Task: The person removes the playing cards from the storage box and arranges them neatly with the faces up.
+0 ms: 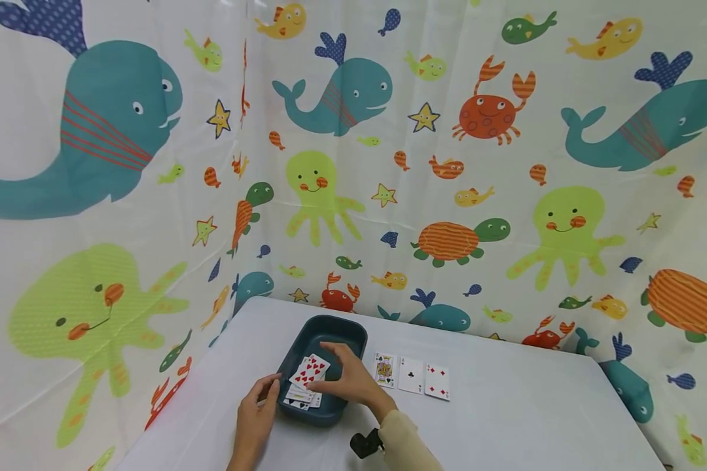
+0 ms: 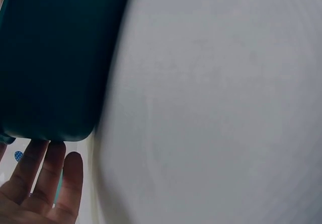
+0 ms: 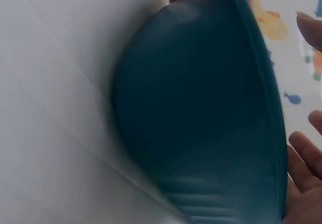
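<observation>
Where white rectangular playing cards pile up: dark-teal rounded tub
Left hand: touches tub, tbh can't tell if gripping
Right hand: spread wide above cards

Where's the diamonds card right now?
Head view, low and right of centre: the diamonds card lies on the white table, rightmost of three in a row, beside the clubs card.

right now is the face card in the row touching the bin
Apart: the head view shows a strip of white table between the face card and the bin.
</observation>
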Motion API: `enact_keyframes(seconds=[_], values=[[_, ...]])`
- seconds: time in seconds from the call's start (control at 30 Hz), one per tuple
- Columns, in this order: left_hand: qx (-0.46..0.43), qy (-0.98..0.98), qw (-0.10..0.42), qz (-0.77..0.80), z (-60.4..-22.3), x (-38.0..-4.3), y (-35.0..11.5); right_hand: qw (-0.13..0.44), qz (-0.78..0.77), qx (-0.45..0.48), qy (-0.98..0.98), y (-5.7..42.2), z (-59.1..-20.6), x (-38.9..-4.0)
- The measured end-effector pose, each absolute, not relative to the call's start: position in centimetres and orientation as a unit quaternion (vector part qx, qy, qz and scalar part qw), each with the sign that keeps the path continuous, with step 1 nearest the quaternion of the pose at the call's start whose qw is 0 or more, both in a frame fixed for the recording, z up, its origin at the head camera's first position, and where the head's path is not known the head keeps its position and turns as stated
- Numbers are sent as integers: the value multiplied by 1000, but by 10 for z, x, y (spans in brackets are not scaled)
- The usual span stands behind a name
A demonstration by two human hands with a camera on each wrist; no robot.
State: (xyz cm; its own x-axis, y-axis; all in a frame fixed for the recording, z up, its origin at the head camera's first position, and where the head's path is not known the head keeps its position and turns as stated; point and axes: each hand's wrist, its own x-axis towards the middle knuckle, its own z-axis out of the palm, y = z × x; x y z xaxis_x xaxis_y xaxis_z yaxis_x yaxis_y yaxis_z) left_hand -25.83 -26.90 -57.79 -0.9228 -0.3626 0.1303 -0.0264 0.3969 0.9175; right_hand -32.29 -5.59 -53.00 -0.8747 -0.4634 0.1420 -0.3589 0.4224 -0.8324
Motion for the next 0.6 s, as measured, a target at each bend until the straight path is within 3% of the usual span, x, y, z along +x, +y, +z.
enact_keyframes(seconds=[0.23,0.6], values=[[113,-820,163,-536,-580,-259,-269,29,-409,-261,874,-69,-529,-330],[109,-819,161,-540,-575,-257,-269,36,-332,-259,907,-80,-533,-341]])
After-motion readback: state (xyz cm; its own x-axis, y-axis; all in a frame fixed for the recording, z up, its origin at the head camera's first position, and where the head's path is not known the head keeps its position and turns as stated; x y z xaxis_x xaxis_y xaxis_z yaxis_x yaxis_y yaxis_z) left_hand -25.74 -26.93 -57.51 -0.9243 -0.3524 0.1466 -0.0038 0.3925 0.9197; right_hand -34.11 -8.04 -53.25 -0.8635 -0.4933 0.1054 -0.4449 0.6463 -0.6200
